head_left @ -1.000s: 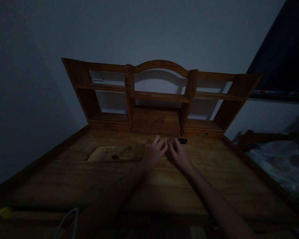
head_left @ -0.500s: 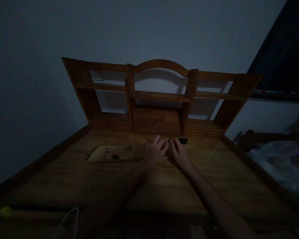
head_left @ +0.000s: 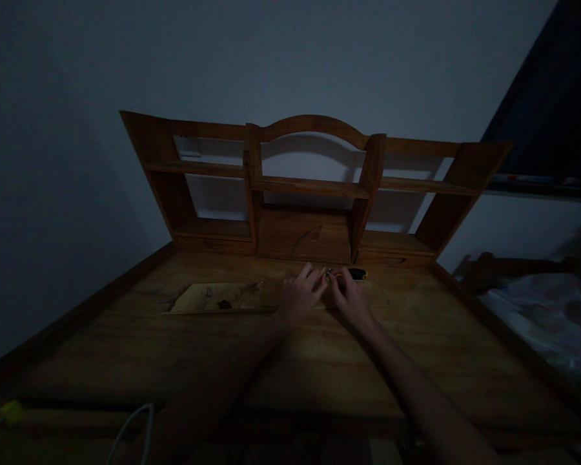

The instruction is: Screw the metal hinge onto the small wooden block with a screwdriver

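- Head view, dim light: two hands, one wooden board [head_left: 232, 297], one black-and-yellow tool [head_left: 356, 274], one small metal piece [head_left: 328, 274].
- Surroundings: wooden desk [head_left: 295, 368]; shelf unit [head_left: 310, 187] behind; white cable [head_left: 135, 429] at near edge; bed [head_left: 542, 323] at right.
- Left hand [head_left: 300, 294] and right hand [head_left: 351, 298] lie on the board, fingertips together at the metal piece; whether they pinch it cannot be told.
- Tool lies just beyond the right hand's fingertips.
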Motion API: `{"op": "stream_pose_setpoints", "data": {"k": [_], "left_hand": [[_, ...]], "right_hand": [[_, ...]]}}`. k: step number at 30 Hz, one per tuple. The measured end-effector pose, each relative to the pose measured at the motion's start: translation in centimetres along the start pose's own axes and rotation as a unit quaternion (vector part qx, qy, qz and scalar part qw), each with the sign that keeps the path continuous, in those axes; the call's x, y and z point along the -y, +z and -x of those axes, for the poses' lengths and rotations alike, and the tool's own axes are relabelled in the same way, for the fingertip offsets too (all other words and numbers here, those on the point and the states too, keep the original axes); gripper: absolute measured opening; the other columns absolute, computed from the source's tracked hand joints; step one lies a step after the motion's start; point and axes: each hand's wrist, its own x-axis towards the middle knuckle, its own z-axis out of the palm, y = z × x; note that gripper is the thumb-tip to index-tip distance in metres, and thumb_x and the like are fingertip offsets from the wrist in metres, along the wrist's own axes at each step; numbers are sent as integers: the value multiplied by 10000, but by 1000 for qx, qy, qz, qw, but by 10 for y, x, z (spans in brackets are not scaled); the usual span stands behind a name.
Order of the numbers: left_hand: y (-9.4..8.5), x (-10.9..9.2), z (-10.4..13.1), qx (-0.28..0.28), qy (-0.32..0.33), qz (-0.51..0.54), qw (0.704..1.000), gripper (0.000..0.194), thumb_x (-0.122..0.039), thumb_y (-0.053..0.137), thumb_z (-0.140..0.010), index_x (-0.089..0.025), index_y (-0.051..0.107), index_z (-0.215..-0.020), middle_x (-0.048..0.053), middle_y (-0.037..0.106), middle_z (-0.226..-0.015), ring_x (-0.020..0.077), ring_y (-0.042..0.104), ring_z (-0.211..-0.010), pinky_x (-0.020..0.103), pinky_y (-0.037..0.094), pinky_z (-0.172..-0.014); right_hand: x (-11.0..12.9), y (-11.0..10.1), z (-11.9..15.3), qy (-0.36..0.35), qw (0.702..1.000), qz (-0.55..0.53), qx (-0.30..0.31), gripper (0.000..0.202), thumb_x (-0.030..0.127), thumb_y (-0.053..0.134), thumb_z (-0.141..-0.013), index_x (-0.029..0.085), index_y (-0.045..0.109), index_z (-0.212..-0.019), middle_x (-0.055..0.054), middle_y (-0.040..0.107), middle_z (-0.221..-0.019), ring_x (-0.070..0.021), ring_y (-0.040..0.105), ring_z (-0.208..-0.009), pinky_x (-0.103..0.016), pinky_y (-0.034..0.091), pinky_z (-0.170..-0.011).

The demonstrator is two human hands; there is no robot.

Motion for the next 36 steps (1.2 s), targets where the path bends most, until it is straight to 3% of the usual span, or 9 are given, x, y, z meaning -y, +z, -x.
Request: {"op": "stream_pose_setpoints", "data": {"k": [7, 14, 22, 36], "left_hand": [[-3, -1, 0, 8, -7, -8, 1000, 274, -373, 461, -973, -230, 694, -974, 47, 671, -1039, 148, 632, -759, 258, 407, -640], [-3, 0, -1, 5, -7, 2, 1000, 222, -358, 501, -957, -245, 687, -1006, 36, 665, -1035, 153, 641, -769, 261, 409, -652], [-6, -1, -1, 0, -4, 0, 1000, 239, -357, 480, -968, -234, 684, -985, 43, 662, -1025, 149, 631, -771, 256, 409, -653], [-6, 2, -2, 1, -9, 2, 1000, 257, -370, 471, -972, -240, 690, -1004, 39, 658, -1012, 147, 640, -779, 255, 407, -626]], "right_hand": [[-2, 1, 0, -3, 1000, 8, -4, 245, 402, 401, -972, 216, 544, -1046, -22, 659, -721, -176, 600, -575, -252, 369, -532], [-10, 7, -1, -10, 998, 63, 17, 240, 389, 438, -956, 207, 572, -1036, -20, 645, -667, -187, 594, -563, -266, 361, -558], [-9, 3, -2, -25, 998, 49, 16, 288, 369, 323, -1009, 218, 564, -961, -58, 686, -786, -215, 660, -705, -278, 397, -619], [-4, 2, -1, -18, 999, 27, 10, 231, 388, 387, -994, 230, 552, -1028, -54, 717, -859, -220, 677, -738, -287, 426, -648]]}}
